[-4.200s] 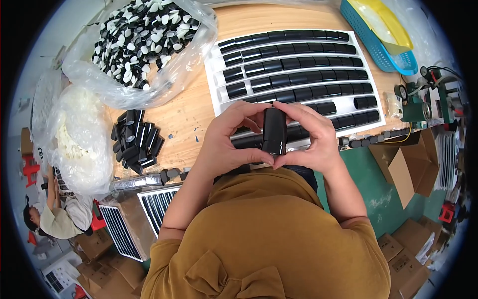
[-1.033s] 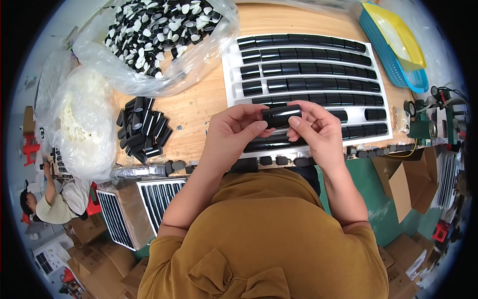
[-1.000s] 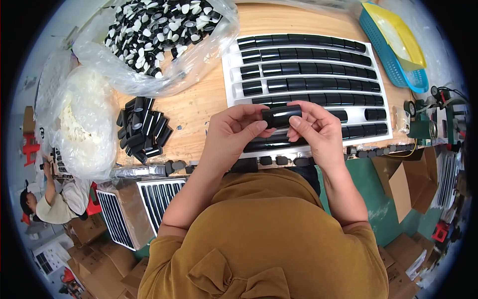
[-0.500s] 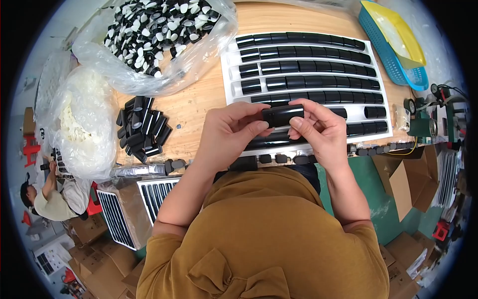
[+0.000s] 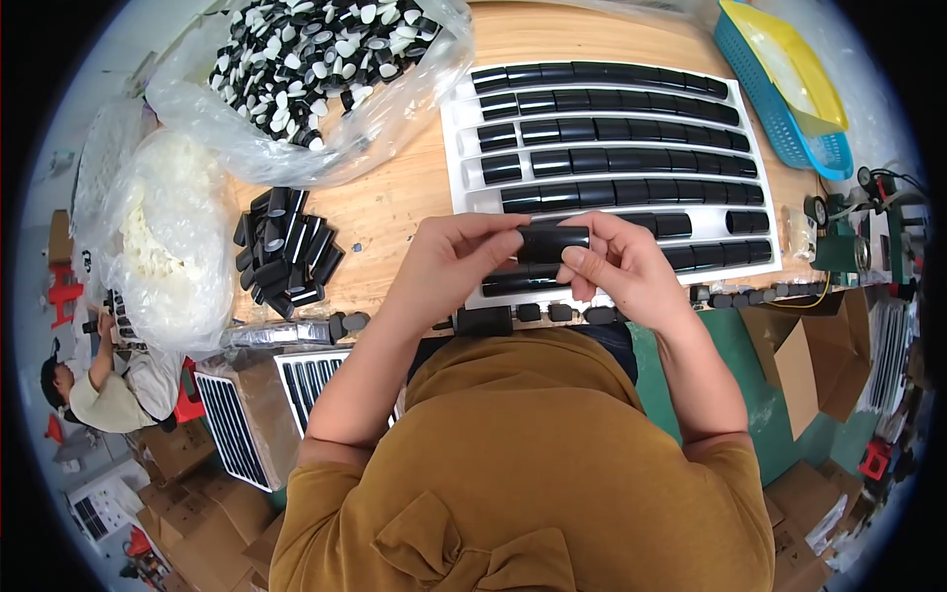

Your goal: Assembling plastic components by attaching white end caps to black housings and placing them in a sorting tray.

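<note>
Mostly visible, ends partly finger-covered, a glossy black cylinder [image 5: 552, 242] sits pinched by left hand [image 5: 441, 262] and right hand [image 5: 628, 271], both blocking the white, grooved tray's [image 5: 708, 223] lower rows.

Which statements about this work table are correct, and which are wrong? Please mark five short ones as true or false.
1. The left hand and right hand hold one black tube together. True.
2. The loose tube pile lies right of the white tray. False: it lies left.
3. A blue basket and a yellow basket are beyond the tray's right side. True.
4. Every tray row is filled without gaps. False: several rows have gaps.
5. The open clear bag contains only white pieces. False: black and white.
</note>
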Demonstrator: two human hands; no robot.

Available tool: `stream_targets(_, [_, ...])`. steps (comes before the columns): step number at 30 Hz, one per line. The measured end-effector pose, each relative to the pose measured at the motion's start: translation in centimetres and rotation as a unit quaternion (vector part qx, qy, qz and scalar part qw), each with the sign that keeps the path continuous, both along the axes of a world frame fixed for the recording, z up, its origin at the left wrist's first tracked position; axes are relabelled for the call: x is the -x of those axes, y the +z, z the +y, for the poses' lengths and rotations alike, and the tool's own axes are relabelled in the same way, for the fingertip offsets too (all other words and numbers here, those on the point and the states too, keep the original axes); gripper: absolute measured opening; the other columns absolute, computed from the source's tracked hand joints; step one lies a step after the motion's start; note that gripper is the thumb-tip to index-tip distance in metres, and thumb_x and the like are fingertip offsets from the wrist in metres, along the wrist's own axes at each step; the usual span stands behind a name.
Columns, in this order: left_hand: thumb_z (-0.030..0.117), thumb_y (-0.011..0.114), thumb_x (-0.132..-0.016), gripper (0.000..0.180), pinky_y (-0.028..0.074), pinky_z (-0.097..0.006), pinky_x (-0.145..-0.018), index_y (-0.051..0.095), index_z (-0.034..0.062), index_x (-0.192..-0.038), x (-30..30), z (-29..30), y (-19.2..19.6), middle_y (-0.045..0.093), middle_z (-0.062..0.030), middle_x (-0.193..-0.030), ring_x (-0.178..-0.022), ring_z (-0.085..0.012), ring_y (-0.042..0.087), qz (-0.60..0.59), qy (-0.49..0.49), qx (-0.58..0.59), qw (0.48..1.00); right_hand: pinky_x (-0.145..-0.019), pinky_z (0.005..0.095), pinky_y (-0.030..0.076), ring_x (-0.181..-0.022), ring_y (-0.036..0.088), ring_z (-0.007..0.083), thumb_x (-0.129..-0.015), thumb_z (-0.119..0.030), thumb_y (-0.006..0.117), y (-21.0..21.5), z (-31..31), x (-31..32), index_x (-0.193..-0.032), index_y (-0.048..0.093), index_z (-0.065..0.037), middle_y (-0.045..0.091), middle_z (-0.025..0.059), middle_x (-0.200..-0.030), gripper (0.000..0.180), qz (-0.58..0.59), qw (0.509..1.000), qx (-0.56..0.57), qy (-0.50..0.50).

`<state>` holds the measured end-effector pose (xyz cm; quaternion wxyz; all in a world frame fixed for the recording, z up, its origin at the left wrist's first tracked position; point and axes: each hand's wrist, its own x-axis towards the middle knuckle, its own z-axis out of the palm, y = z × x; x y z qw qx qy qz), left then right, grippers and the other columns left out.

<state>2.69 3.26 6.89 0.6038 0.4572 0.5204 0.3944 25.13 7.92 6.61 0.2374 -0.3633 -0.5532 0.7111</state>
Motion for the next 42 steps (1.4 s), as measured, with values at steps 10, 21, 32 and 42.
stream_targets(10, [0.064,0.016,-0.098,0.081,0.034,-0.041,-0.104,0.058,-0.0021,-0.120,-2.3,1.4,-0.8,0.059,-0.0162,-0.126,-0.120,-0.0248,0.051,-0.259,0.106,0.030,0.960,-0.055,0.0199,0.049,-0.061,0.060,0.0076,-0.095,-0.008,0.057,1.1,-3.0,2.4,-0.119,0.054,0.001,0.068,0.0076,-0.080,0.025,0.035,0.996,0.053,0.068])
stream_targets(21, [0.064,0.010,-0.097,0.078,0.032,-0.039,-0.102,0.056,0.0025,-0.111,-2.7,1.1,0.5,0.061,-0.0134,-0.118,-0.118,-0.0215,0.051,-0.162,0.113,-0.057,0.979,-0.054,0.0205,0.050,-0.060,0.061,0.0082,-0.095,-0.007,0.057,0.6,-3.1,2.4,-0.119,0.053,0.002,0.069,0.0094,-0.081,0.026,0.056,0.995,0.014,0.084])
stream_targets(32, [0.011,0.061,-0.087,0.015,0.049,-0.029,-0.074,0.070,0.0057,-0.097,12.3,12.4,-5.6,0.070,-0.0071,-0.090,-0.080,-0.0166,0.063,0.416,0.375,-0.310,0.769,-0.065,0.0209,0.049,-0.076,0.055,0.0073,-0.090,-0.007,0.062,0.2,1.4,-1.9,-0.116,0.063,-0.006,0.057,0.0017,-0.093,0.026,-0.095,0.961,-0.222,-0.138])
stream_targets(42, [0.034,0.073,-0.078,0.036,0.050,-0.041,-0.069,0.064,0.0010,-0.089,23.1,17.0,-10.5,0.067,-0.0158,-0.079,-0.074,-0.0335,0.064,0.634,0.114,-0.140,0.752,-0.050,0.0201,0.037,-0.058,0.052,0.0057,-0.081,-0.013,0.076,-4.0,3.5,-15.7,-0.089,0.056,-0.009,0.058,-0.0021,-0.069,0.023,-0.226,0.848,-0.176,-0.446])
